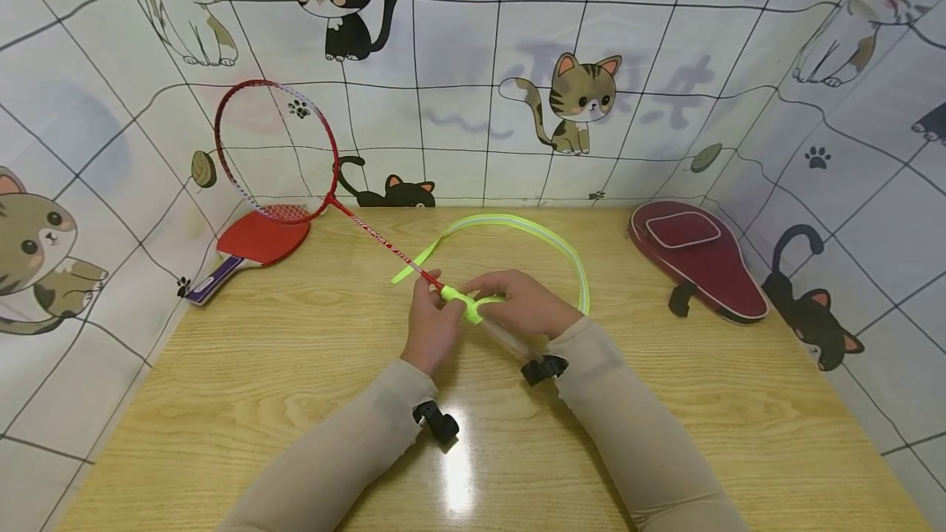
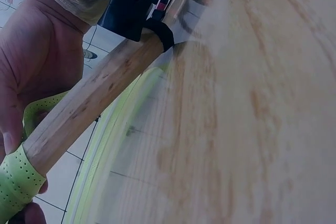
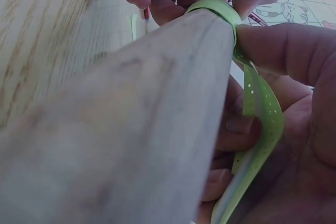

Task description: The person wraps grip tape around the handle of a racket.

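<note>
A red and white badminton racket [image 1: 369, 235] slants across the table, its head up at the left. My left hand [image 1: 432, 323] grips it where the shaft meets the handle. Perforated yellow-green grip tape [image 1: 580, 265] is wound around the handle's upper end; its loose length arcs over the table behind my hands. My right hand [image 1: 525, 302] pinches the tape close to the wound part. Below the windings the wooden handle [image 2: 100, 98] is bare. In the right wrist view, the tape strip [image 3: 262, 103] runs from the handle [image 3: 131, 114] down through the right hand's fingers.
A red table tennis paddle [image 1: 269, 238] with a purple handle lies at the back left, beneath the racket head. At the back right sits a maroon paddle case [image 1: 695, 261]. Cat-printed cloth [image 1: 458, 48] rises behind the wooden table [image 1: 259, 401] and at both sides.
</note>
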A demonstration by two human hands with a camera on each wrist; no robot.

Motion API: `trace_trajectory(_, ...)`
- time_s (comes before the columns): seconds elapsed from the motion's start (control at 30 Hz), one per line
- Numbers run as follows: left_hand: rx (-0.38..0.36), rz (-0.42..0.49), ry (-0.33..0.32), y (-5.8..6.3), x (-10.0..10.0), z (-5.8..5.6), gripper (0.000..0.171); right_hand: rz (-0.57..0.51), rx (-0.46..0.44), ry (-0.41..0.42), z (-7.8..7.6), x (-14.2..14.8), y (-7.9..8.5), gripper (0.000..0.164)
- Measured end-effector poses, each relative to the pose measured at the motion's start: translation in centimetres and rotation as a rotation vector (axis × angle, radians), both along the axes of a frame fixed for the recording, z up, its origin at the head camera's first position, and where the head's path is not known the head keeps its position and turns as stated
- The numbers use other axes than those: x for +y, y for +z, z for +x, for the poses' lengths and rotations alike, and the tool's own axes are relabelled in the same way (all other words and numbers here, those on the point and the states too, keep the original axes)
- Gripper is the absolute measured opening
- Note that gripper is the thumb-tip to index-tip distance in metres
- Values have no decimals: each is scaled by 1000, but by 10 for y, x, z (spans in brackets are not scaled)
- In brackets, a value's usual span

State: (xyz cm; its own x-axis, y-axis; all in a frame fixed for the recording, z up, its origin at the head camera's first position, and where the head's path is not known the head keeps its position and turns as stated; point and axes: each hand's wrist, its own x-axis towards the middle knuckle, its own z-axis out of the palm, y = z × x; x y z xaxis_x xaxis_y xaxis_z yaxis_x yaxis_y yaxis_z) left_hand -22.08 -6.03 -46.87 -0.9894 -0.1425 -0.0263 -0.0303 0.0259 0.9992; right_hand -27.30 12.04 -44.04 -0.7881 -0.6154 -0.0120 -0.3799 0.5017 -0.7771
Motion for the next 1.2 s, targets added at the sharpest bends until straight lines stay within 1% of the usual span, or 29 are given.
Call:
trace_trajectory(0.27, -15, -75, -29, 0, -1, 3, 75, 12, 20, -25, 1, 0, 2, 42)
trace_trajectory(0.37, -10, -85, -30, 0, -1, 3, 75, 0, 18, -22, 1, 0, 2, 42)
trace_trajectory(0.57, -1, -58, -18, 0, 0, 2, 70, -30, 5, -34, 1, 0, 0, 42)
trace_trajectory(0.8, -8, -50, -21, -1, 0, 1, 71, -33, 5, -48, 0, -1, -1, 41)
trace_trajectory(1.03, -13, -21, -27, 1, -2, 2, 72, -50, -71, -20, 1, -2, 1, 43)
trace_trajectory(1.2, -9, -4, -22, 2, -1, 2, 72, -50, -61, -5, 1, -3, 1, 43)
